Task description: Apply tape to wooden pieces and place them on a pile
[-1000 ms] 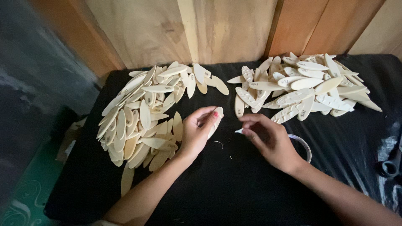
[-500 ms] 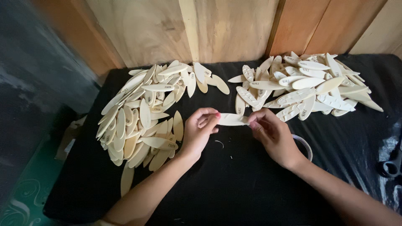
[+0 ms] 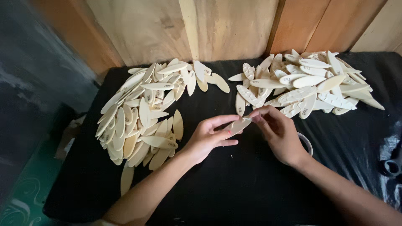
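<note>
Two hands: left (image 3: 205,140), right (image 3: 278,134). One oval wooden piece (image 3: 238,125) between them. Two heaps of the same pieces, left heap (image 3: 144,113), right heap (image 3: 305,83); pieces too many to count. One ring (image 3: 307,144).

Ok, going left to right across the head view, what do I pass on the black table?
Left pile of wooden ovals → left hand → single oval piece held between both hands → right hand → right pile of wooden ovals.
</note>
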